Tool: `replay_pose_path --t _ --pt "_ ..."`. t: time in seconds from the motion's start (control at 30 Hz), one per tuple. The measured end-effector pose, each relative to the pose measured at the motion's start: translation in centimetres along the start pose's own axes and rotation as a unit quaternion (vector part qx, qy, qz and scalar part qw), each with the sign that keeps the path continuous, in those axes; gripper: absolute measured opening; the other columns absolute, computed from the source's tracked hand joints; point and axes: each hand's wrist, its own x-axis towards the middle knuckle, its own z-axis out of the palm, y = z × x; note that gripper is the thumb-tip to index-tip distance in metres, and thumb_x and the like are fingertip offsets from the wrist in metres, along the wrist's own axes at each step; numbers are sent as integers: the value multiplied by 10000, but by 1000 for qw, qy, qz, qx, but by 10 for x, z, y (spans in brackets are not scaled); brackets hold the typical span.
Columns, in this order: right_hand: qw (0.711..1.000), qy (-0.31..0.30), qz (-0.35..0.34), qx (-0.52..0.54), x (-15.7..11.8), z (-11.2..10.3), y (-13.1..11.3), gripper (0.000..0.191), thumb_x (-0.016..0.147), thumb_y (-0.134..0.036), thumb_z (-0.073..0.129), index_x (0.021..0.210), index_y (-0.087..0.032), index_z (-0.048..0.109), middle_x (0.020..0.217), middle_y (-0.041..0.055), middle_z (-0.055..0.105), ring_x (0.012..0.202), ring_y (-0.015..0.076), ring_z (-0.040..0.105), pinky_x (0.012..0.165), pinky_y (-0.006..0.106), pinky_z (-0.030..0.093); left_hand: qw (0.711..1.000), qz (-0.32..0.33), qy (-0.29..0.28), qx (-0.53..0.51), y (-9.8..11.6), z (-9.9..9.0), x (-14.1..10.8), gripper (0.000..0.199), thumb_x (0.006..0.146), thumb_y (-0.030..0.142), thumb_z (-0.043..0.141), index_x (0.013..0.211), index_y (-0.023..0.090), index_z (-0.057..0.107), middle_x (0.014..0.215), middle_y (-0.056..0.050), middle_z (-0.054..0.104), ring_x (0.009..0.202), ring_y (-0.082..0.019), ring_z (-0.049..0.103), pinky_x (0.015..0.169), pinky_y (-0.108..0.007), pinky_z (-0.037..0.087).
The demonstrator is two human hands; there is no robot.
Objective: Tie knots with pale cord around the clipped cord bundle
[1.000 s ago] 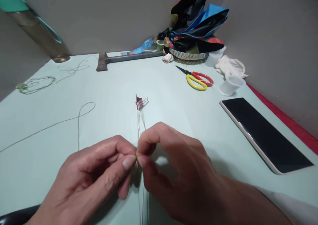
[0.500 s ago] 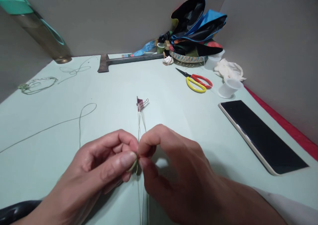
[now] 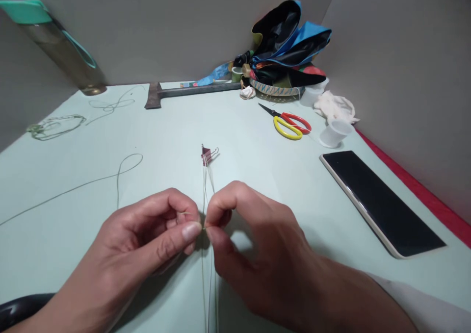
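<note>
A dark red binder clip (image 3: 206,155) stands on the table with several pale cords (image 3: 210,294) running from it towards me. Below the clip, my left hand (image 3: 158,242) pinches a thin green cord between thumb and forefinger. Close beside it, my right hand (image 3: 253,244) pinches the same green cord, fingertips almost touching those of the left. A tiny bit of green shows between the two pinches, around the pale cords. Fingers hide most of that spot, so I cannot tell whether a knot is there.
Left on the table (image 3: 172,132) lie a loose thread (image 3: 91,180) and a green cord bundle (image 3: 57,127). Behind are a bottle (image 3: 62,53) and a hammer (image 3: 195,90). Scissors (image 3: 289,127), a plastic cup (image 3: 335,133), a phone (image 3: 382,203) and a basket (image 3: 275,90) holding fabric lie right.
The green loop that stuck out under my left thumb has been drawn in and no longer shows. Both hands stay close together, with the fingertips slightly farther apart. The view has shifted slightly.
</note>
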Motion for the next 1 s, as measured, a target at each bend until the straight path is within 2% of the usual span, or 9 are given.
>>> replay_pose_path --t 0.3,0.47,0.53,0.6,0.7,0.77,0.83,0.9,1.0 --pt "999 29 -15 -29 3 -3 0 187 810 -24 533 850 -207 535 778 -38 620 697 98 590 676 220 506 994 38 68 -79 21 -3 5 252 775 507 905 800 272 819 635 -9 696 482 -87 420 433 -188 379" --pt "996 19 66 53 7 -10 -6 170 814 -64 557 860 -226 533 821 -19 651 776 144 655 764 296 539 990 90 98 -55 36 -7 -1 246 743 516 924 791 283 862 658 -21 748 432 -89 470 435 -216 445" --pt "980 -16 119 161 8 -12 -10 153 864 -104 582 907 -236 517 924 15 717 930 181 716 828 329 551 987 116 106 -26 44 -4 -4 277 721 539 934 764 272 874 672 -30 752 465 -107 515 439 -210 458" --pt "938 -73 164 296 8 -14 -15 136 944 -152 571 948 -241 469 934 31 748 996 192 745 861 342 560 984 138 117 -5 51 0 -7 304 732 555 923 754 256 875 710 -34 749 530 -123 550 462 -194 478" --pt "884 -131 188 407 8 -17 -22 122 1018 -227 562 1033 -242 442 738 -58 650 751 137 733 767 289 555 977 166 131 -18 62 -1 -13 333 748 560 911 749 232 855 738 -20 721 593 -127 552 511 -174 514" --pt "892 -136 209 378 9 -20 -26 196 1007 -300 630 1127 -239 487 747 -92 555 558 75 581 603 220 480 968 194 150 -45 69 -9 -19 308 765 510 916 754 215 831 744 -3 703 604 -120 544 519 -164 517" --pt "920 -159 219 282 14 -25 -32 274 976 -370 697 1171 -222 573 779 -81 503 536 55 433 517 195 366 951 232 189 -74 75 -24 -28 197 890 364 837 789 197 807 765 10 697 622 -107 543 538 -151 507" --pt "936 -226 190 192 23 -32 -39 238 992 -407 680 1083 -187 677 772 -50 522 610 74 424 547 203 355 925 274 242 -101 79 -42 -37 241 1021 211 656 820 183 785 784 19 697 653 -94 542 573 -140 495" --pt "937 -297 112 144 43 -44 -59 315 1046 -404 588 921 -163 746 744 -15 584 665 93 464 567 213 378 894 310 302 -121 81 -65 -51 342 1088 228 549 815 209 755 798 67 695 688 -72 541 608 -104 487"
